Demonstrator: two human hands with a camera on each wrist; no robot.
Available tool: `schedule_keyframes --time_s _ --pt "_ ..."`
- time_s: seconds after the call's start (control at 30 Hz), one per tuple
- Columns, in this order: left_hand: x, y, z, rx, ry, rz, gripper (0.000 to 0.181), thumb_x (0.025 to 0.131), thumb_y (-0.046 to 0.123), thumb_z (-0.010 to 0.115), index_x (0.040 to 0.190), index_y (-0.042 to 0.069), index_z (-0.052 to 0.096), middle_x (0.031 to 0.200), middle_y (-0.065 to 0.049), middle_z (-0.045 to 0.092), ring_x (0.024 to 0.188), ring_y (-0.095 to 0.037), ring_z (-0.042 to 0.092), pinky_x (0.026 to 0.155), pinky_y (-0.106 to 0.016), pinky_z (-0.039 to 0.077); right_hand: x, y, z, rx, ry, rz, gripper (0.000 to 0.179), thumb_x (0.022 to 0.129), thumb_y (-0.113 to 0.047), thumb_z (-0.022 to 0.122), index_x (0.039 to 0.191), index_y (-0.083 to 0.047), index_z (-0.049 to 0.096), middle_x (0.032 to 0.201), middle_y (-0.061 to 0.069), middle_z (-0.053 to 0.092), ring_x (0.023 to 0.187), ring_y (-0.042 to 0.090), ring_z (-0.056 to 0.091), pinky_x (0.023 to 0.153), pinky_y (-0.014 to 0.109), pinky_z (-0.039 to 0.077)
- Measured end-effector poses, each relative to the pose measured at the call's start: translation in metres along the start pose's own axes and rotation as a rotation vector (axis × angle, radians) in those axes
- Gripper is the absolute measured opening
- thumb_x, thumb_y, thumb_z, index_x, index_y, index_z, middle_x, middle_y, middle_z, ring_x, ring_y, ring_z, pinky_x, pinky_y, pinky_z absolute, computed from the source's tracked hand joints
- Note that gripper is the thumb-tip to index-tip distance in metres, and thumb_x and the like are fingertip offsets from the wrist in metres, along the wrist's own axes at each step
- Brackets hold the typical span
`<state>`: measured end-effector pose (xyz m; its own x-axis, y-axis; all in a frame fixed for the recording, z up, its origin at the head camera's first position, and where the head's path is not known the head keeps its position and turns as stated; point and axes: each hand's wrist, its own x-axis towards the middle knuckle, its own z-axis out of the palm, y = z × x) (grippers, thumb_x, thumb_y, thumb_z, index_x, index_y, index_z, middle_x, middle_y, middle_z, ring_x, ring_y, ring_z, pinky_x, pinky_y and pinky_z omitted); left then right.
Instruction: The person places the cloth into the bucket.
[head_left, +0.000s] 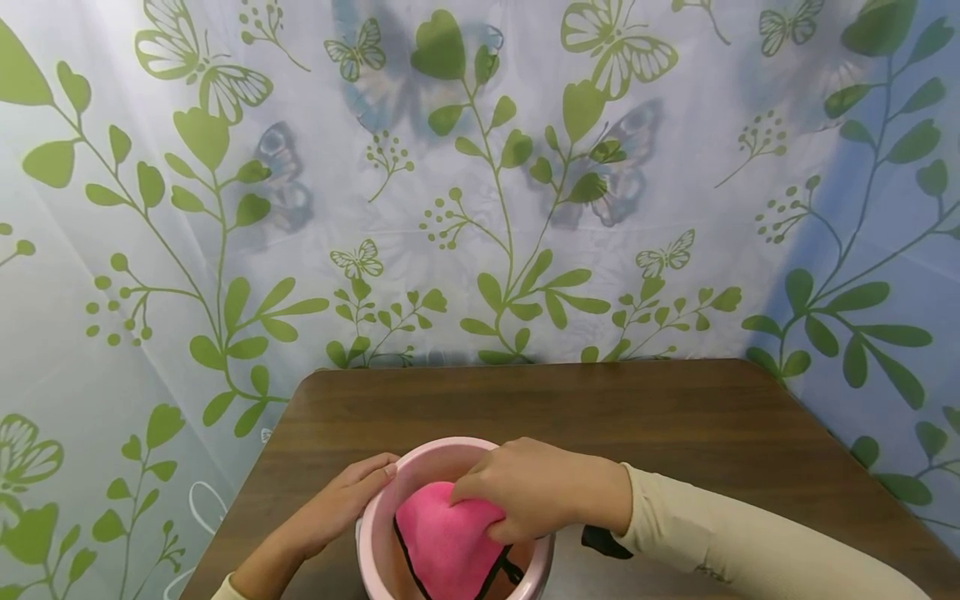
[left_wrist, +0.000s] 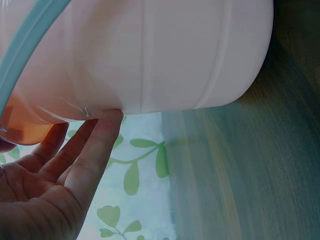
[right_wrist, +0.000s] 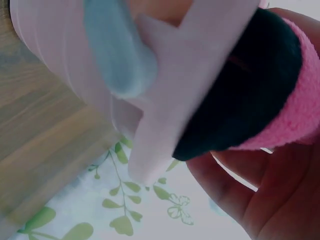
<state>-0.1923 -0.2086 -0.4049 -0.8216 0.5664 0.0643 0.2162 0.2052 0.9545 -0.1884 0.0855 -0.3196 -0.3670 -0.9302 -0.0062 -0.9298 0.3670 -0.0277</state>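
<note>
A pale pink bucket point(head_left: 367, 533) stands at the near side of the table, its mouth facing up in the head view. My left hand point(head_left: 341, 506) rests against its left side, thumb at the rim. In the left wrist view this hand's fairly straight fingers point(left_wrist: 97, 155) touch the outer wall. Over the bucket's right rim, my right hand point(head_left: 532, 487) pinches a fuzzy bright pink cloth point(head_left: 446, 537) with black edging. The cloth hangs in the mouth, a black loop point(head_left: 513, 573) at its lower corner. Its dark underside point(right_wrist: 245, 95) shows beside the rim in the right wrist view.
The bucket has a light blue handle point(left_wrist: 30, 45). Beneath it is a brown wood-grain table point(head_left: 675, 417). Behind the table hangs a white curtain point(head_left: 480, 208) printed with green leaves and butterflies. A dark object point(head_left: 606, 542) sits under the right wrist.
</note>
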Motion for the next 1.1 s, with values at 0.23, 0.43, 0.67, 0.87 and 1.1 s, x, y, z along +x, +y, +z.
schedule_keyframes --time_s 0.23,0.43,0.67,0.87,1.1 --pt "-0.001 -0.002 0.0 0.004 0.005 -0.008 0.034 0.112 0.022 0.039 0.127 0.0 0.06 0.113 -0.018 0.064 0.096 -0.014 0.064 0.081 -0.027 0.054 0.006 -0.002 0.005 -0.041 -0.001 -0.022 0.038 0.085 -0.028 0.08 0.122 -0.025 0.069 0.108 -0.021 0.068 0.092 0.0 0.062 0.073 0.019 0.05" --pt "-0.001 -0.002 0.0 -0.03 -0.014 -0.006 0.036 0.112 0.022 0.038 0.128 -0.002 0.059 0.112 -0.022 0.064 0.092 -0.017 0.066 0.077 -0.029 0.056 0.011 -0.004 0.011 -0.033 -0.022 -0.022 0.035 0.086 -0.03 0.079 0.12 -0.026 0.07 0.105 -0.022 0.066 0.091 -0.001 0.06 0.073 0.018 0.049" --pt "-0.001 -0.003 0.001 -0.049 -0.023 -0.011 0.036 0.112 0.022 0.039 0.13 -0.003 0.058 0.114 -0.025 0.064 0.092 -0.019 0.067 0.077 -0.029 0.056 0.01 -0.006 0.02 -0.071 -0.025 -0.034 0.035 0.088 -0.039 0.078 0.119 -0.027 0.071 0.108 -0.021 0.067 0.097 0.0 0.062 0.082 0.019 0.05" --pt "-0.001 -0.002 0.001 -0.061 -0.024 -0.016 0.036 0.112 0.022 0.039 0.129 -0.004 0.058 0.112 -0.025 0.064 0.091 -0.019 0.068 0.076 -0.03 0.056 0.007 -0.005 0.023 -0.057 -0.038 -0.028 0.036 0.089 -0.042 0.077 0.121 -0.026 0.07 0.113 -0.019 0.067 0.104 0.001 0.062 0.088 0.019 0.049" --pt "-0.001 -0.002 0.0 -0.072 -0.025 -0.024 0.036 0.112 0.022 0.039 0.13 -0.004 0.057 0.111 -0.025 0.065 0.089 -0.02 0.068 0.074 -0.031 0.057 0.001 -0.003 0.022 -0.035 -0.046 -0.033 0.037 0.091 -0.041 0.076 0.123 -0.025 0.069 0.115 -0.018 0.067 0.104 0.002 0.062 0.089 0.018 0.048"
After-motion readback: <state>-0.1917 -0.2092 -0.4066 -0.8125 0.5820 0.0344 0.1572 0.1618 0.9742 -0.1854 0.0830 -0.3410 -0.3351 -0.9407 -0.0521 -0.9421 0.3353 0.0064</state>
